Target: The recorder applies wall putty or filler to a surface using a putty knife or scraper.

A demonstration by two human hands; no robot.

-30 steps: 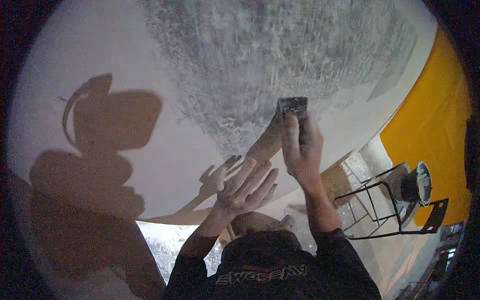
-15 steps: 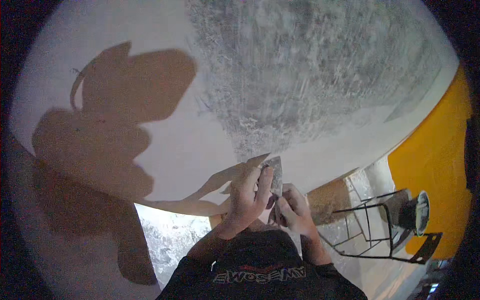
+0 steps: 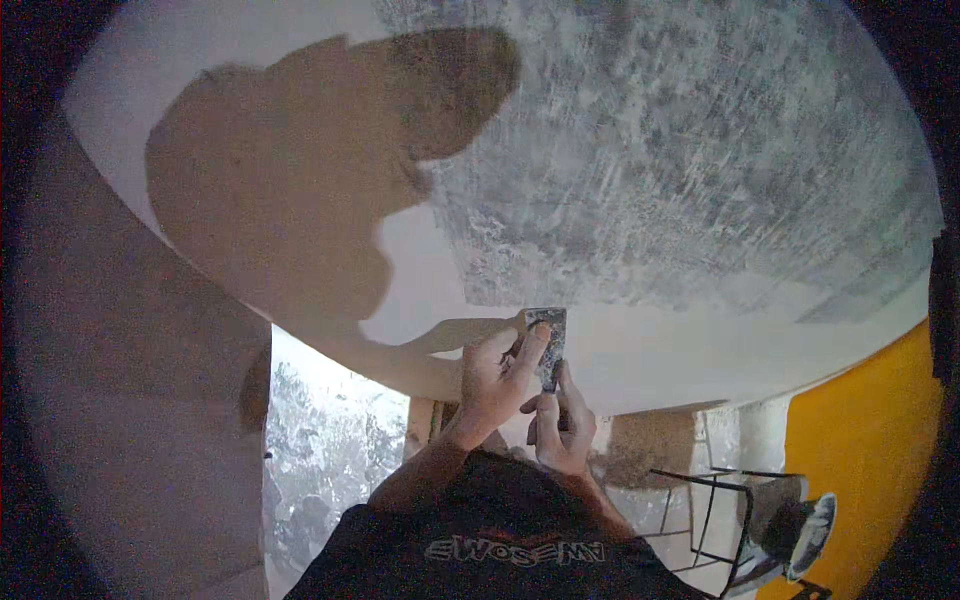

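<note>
A putty knife (image 3: pixel 553 362) with a smeared metal blade is held upright, its wide edge by the lower border of a grey patch (image 3: pixel 650 190) on the white wall (image 3: pixel 660 345). My left hand (image 3: pixel 494 378) is closed at the blade's left side, a fingertip pressed on its face. Lower down, my right hand (image 3: pixel 563 428) closes round the handle end, which the fingers mostly hide.
A dark metal frame (image 3: pixel 748 530) stands at the lower right, with a round bucket-like container (image 3: pixel 812 538) beside it. Behind is an orange surface (image 3: pixel 850 430). A brightly lit, mottled panel (image 3: pixel 335 440) shows at lower left. My shadow (image 3: pixel 270 190) covers the wall's left part.
The blade has turned from a slant to face me more squarely. My right hand has shifted slightly left and down on the tool. My shadow has moved right and up across the wall.
</note>
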